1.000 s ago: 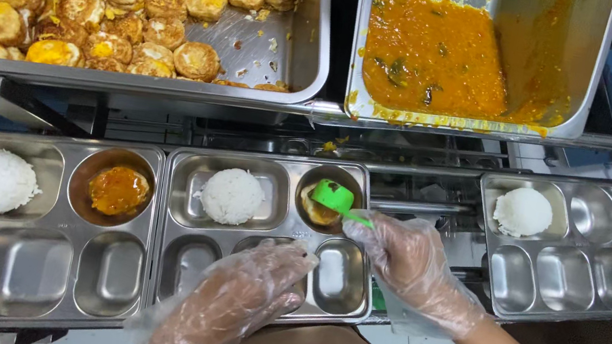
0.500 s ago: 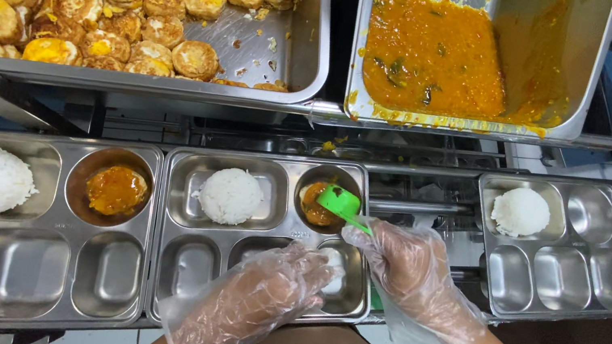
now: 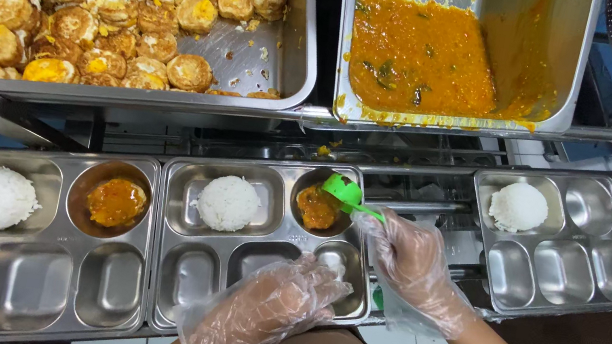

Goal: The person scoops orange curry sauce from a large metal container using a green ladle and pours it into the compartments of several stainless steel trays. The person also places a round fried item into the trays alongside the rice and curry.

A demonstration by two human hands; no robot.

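step in hand, by my read: portioning orange curry into the round well of the middle steel tray point(image 3: 261, 248). the right hand point(image 3: 412, 269), in a clear plastic glove, has its fingers closed round the handle of a green ladle point(image 3: 344, 192); the ladle bowl sits tipped over the far right round well, where a lump of curry point(image 3: 316, 208) already lies. the left hand point(image 3: 269, 311), also gloved, rests on the near edge of the same tray, fingers loosely spread and gripping nothing. a mound of rice point(image 3: 228, 202) sits in the well left of the curry. 1 tray point(image 3: 18, 282) to the left has rice and curry both; 1 tray point(image 3: 562, 258) to the right has rice only. judgement: next move calls for lifting the ladle clear without dripping, then refilling from the curry pan point(image 3: 464, 54) on the far side. right forearm comes in from near right, wrist bent inward.
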